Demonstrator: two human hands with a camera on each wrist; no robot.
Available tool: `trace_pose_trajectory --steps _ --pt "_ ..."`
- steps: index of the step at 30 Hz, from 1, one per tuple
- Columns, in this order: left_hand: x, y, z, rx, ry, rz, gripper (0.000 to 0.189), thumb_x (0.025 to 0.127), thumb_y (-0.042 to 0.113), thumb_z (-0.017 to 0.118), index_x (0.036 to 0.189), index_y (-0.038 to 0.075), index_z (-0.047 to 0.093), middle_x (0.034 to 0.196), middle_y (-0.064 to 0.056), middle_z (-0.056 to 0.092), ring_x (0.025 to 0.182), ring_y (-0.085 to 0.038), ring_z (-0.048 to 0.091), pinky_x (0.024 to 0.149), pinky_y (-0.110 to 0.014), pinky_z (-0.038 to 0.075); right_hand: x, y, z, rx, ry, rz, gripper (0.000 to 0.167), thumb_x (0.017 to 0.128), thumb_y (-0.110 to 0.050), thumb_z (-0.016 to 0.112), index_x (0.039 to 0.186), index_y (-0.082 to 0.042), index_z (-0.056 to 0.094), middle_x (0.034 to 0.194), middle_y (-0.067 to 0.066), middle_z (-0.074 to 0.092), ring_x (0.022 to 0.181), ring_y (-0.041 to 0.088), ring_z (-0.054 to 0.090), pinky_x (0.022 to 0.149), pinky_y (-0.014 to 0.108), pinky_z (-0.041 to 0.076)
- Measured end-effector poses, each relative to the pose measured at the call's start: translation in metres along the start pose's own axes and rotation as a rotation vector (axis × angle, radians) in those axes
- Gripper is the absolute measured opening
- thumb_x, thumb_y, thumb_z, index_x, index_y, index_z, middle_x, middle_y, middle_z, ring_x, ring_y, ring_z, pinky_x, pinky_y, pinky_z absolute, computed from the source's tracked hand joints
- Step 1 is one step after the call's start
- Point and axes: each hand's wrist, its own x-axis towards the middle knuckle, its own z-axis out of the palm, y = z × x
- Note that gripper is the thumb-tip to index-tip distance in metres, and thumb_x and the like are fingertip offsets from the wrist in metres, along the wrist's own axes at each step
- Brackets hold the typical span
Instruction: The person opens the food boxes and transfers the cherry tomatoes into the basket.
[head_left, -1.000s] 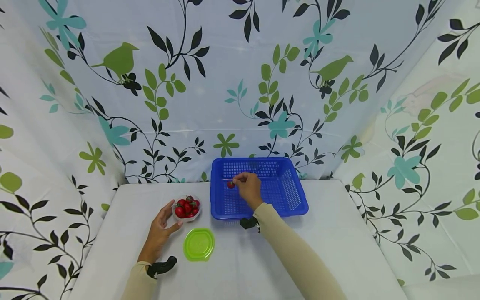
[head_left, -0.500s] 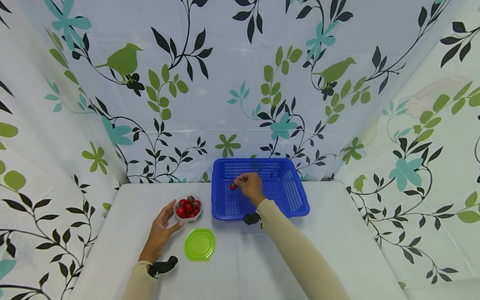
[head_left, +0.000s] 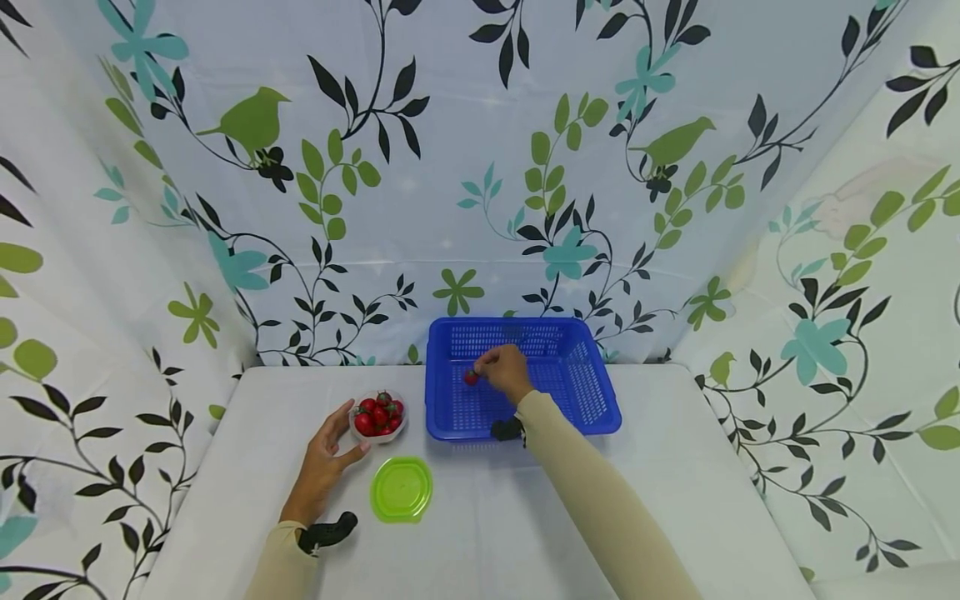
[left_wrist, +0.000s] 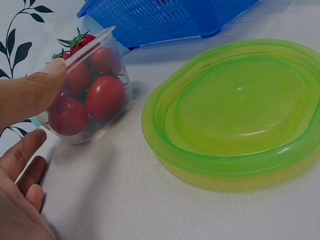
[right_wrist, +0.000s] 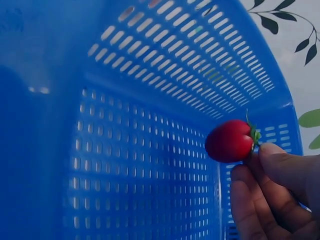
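Note:
A red cherry tomato [right_wrist: 229, 141] hangs by its green stem from the thumb and fingers of my right hand [head_left: 507, 372]. That hand is over the blue perforated basket [head_left: 450, 408], inside its rim. At the left, my left hand [head_left: 321, 467] lies beside a clear plastic container [head_left: 397, 423] of several cherry tomatoes [left_wrist: 105, 96]. Its thumb overlaps the container's rim in the left wrist view, while the other visible fingers extend loosely below. Whether any hidden finger presses the far side does not show. In front of the container, a green lid [head_left: 402, 489] lies flat.
Both the basket and the container stand on a white-covered table [head_left: 600, 517]. A patterned curtain [head_left: 450, 167] with leaves and birds hangs behind the table and along both sides. A dark strap device [head_left: 327, 532] sits on the left wrist.
The right hand, with the tomato, has drifted slightly right and a little lower over the basket. The left hand keeps its place beside the container. The whole head view shifts slightly.

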Motion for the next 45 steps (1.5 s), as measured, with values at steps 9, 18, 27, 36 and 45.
trace_pose_trajectory --steps 9,18,27,36,45 --pt "-0.001 0.000 0.001 0.005 -0.001 -0.020 0.092 0.096 0.017 0.080 0.169 0.031 0.027 0.178 -0.005 0.025 0.167 -0.034 0.017 0.133 -0.069 0.007 0.007 0.002 0.001 -0.051 -0.061 0.008 0.008 0.094 -0.004 0.077 0.088 -0.006 0.081 0.096 0.008 0.080 0.089 0.021 0.073 0.078 0.034 0.061" --pt "0.001 -0.002 0.001 -0.008 -0.004 -0.011 0.090 0.097 0.016 0.079 0.169 0.034 0.028 0.178 -0.004 0.025 0.167 -0.033 0.017 0.133 -0.069 0.006 0.015 0.001 -0.002 -0.133 -0.093 0.005 0.005 0.091 -0.002 0.080 0.087 -0.004 0.083 0.098 0.011 0.081 0.089 0.023 0.073 0.075 0.032 0.061" --pt "0.001 -0.001 0.001 0.007 0.003 0.008 0.089 0.097 0.014 0.079 0.169 0.030 0.029 0.178 -0.005 0.026 0.166 -0.034 0.018 0.132 -0.069 0.007 0.023 0.000 0.002 -0.203 -0.122 0.028 0.006 0.090 -0.002 0.079 0.085 -0.004 0.083 0.099 0.010 0.080 0.097 0.026 0.072 0.086 0.039 0.064" --pt "0.002 -0.007 0.001 -0.001 0.005 0.019 0.089 0.096 0.017 0.081 0.168 0.032 0.031 0.177 -0.005 0.027 0.166 -0.034 0.018 0.132 -0.070 0.006 0.025 0.003 0.007 -0.260 -0.106 -0.005 0.010 0.087 -0.001 0.080 0.078 -0.005 0.082 0.089 0.008 0.081 0.098 0.028 0.074 0.093 0.044 0.064" --pt "0.003 -0.006 0.000 -0.003 0.003 0.013 0.091 0.095 0.018 0.082 0.168 0.035 0.030 0.177 -0.004 0.027 0.166 -0.033 0.018 0.132 -0.070 0.006 0.027 0.009 0.010 -0.296 -0.096 -0.067 0.010 0.088 -0.003 0.080 0.079 -0.005 0.084 0.087 0.008 0.082 0.101 0.029 0.076 0.094 0.044 0.063"
